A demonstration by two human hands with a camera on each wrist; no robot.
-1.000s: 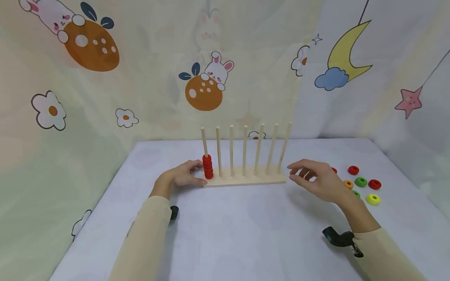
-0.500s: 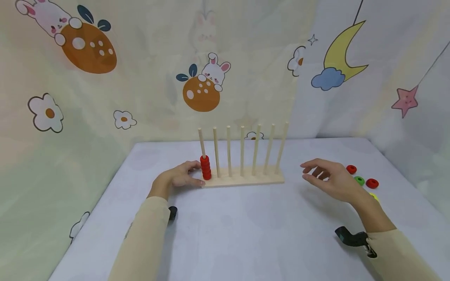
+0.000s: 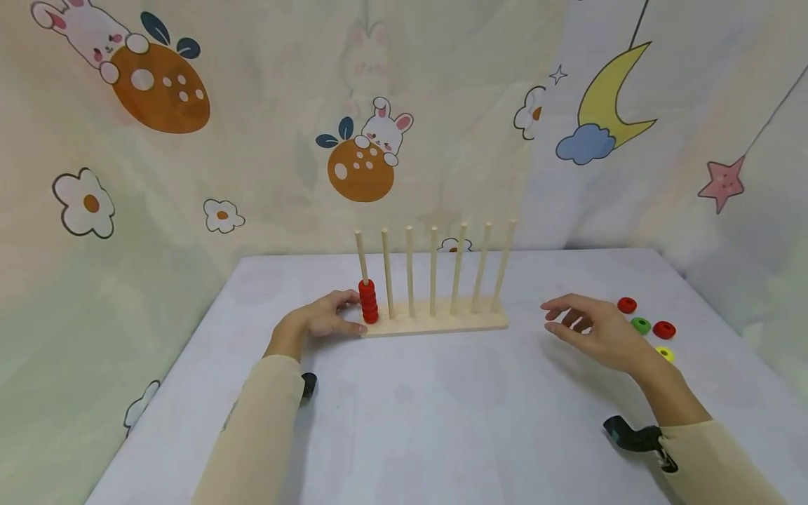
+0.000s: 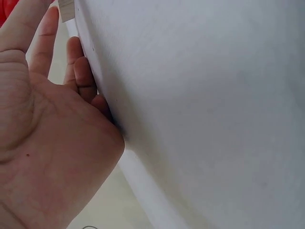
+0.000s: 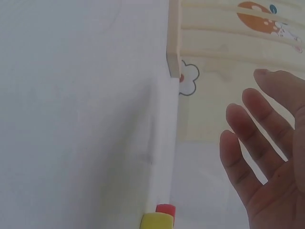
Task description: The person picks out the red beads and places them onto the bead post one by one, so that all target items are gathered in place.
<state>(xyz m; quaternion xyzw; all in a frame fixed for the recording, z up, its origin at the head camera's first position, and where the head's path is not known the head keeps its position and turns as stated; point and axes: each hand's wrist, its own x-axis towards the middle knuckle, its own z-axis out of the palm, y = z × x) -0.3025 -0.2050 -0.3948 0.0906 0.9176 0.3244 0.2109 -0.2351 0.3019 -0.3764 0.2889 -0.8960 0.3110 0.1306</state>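
A wooden peg stand (image 3: 435,325) with a row of upright pegs stands toward the back of the table. Red beads (image 3: 369,301) are stacked on its leftmost peg; the other pegs carry none. My left hand (image 3: 318,317) holds the left end of the base, thumb at the front corner and fingers behind. In the left wrist view only a corner of the wooden base (image 4: 67,10) shows past the fingers. My right hand (image 3: 600,335) hovers right of the stand with loosely bent fingers, holding nothing; the right wrist view shows its fingers apart (image 5: 257,143).
Loose beads lie at the right, partly behind my right hand: a red bead (image 3: 627,305), a green bead (image 3: 640,325), another red bead (image 3: 664,330) and a yellow bead (image 3: 665,353). A printed cloth (image 3: 265,140) hangs behind the table (image 3: 404,421).
My right hand has drawn away from the stand toward the loose beads, then dipped slightly. The left hand keeps its place at the base; the whole view has shifted a little.
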